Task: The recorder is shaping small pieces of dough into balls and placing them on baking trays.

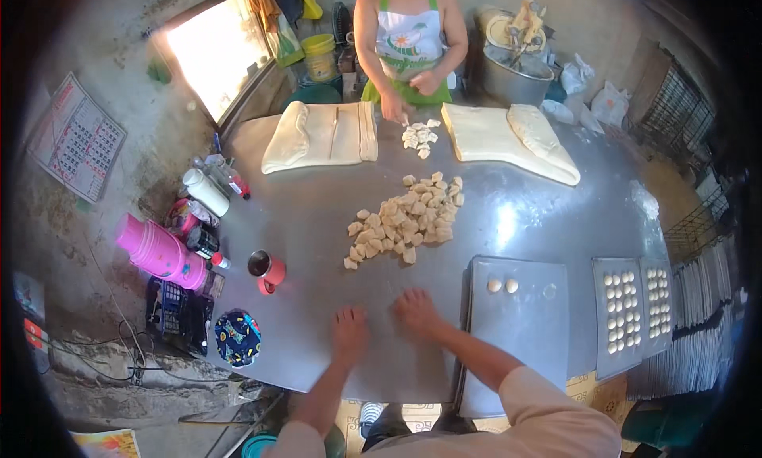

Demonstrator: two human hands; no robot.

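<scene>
My left hand (350, 331) rests palm down on the metal table, fingers curled under and close together. To its right, my right hand (417, 309) is cupped against the tabletop in the same way. Whatever may lie under either palm is hidden. Just beyond them spreads a loose pile of cut dough pieces (413, 218). Two round dough balls (503, 285) sit on a grey baking tray (520, 339) beside my right forearm. A red mug (270, 274) with dark contents stands left of the pile.
Across the table a person in an apron (409, 41) reaches toward a smaller dough heap (419, 138). Thick dough slabs (321, 136) (508, 140) flank it. Trays of dough balls (623, 315) lie at right. Pink jug (163, 252), bottles (206, 192) and a patterned round item (237, 338) line the left edge.
</scene>
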